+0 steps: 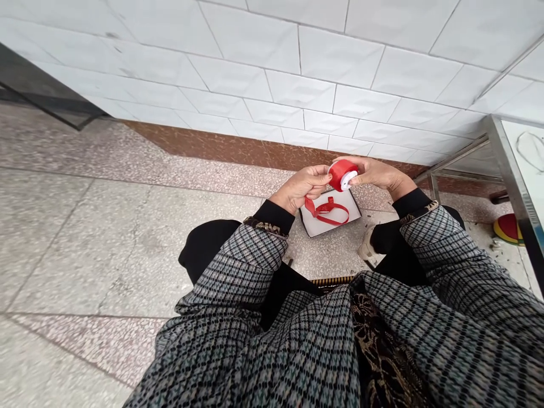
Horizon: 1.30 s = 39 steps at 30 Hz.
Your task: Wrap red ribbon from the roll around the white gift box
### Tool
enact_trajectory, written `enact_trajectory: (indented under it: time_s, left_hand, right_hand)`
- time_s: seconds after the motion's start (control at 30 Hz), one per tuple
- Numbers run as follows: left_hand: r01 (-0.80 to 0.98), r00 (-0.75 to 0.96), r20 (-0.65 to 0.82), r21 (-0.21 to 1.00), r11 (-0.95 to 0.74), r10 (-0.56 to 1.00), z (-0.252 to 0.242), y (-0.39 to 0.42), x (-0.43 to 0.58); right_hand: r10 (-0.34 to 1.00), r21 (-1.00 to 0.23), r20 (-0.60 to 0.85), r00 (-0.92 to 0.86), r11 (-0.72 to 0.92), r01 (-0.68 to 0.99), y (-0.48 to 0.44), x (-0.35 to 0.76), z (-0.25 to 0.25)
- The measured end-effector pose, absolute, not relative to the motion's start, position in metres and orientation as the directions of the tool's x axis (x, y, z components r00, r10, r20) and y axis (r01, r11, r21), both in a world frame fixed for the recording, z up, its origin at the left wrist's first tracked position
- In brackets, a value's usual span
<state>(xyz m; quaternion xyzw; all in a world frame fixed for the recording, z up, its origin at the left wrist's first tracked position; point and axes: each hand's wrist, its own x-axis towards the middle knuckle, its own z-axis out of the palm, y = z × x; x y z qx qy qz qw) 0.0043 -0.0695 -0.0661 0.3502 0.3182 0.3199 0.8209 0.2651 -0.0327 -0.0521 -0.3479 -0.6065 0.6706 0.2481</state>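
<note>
Between my two hands is a white spool wound with red ribbon point(341, 171), held up above the floor. My right hand point(374, 171) grips the spool from its right side, thumb at the white hub. At the spool's left side, my left hand point(304, 187) is closed, its thumb and fingers pinching the ribbon. A loose length of red ribbon point(334, 220) hangs below my left hand and lies in loops over a shallow white box point(317, 228) with a dark edge. That box sits on the floor between my feet.
A white tiled wall point(259, 39) rises in front, with a brown skirting at its foot. To the right stands a metal-framed table point(493, 136), and a red, yellow and green ball point(508, 229) lies beneath it. A dark panel point(38, 79) is at the left.
</note>
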Motion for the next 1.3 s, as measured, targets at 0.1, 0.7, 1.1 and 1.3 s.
enact_trajectory:
  time_s: [0.1, 0.7, 1.1, 1.3]
  left_hand:
    - [-0.256, 0.597, -0.317, 0.795, 0.55, 0.737, -0.066, -0.071, 0.006]
    - [-0.421, 0.398, -0.285, 0.788, 0.45, 0.872, -0.064, -0.079, 0.023]
    - [-0.429, 0.398, -0.266, 0.792, 0.435, 0.878, -0.07, -0.077, 0.022]
    - [-0.493, 0.372, -0.257, 0.76, 0.424, 0.892, -0.071, -0.081, 0.029]
  right_hand:
    - [0.749, -0.984, -0.157, -0.644, -0.065, 0.164, -0.031, 0.268, -0.05]
    - [0.878, -0.901, -0.244, -0.411, -0.362, -0.239, -0.032, 0.259, -0.079]
    - [0.889, -0.894, -0.238, -0.391, -0.358, -0.269, -0.031, 0.261, -0.08]
    - [0.86, -0.855, -0.208, -0.466, -0.391, -0.34, -0.035, 0.257, -0.086]
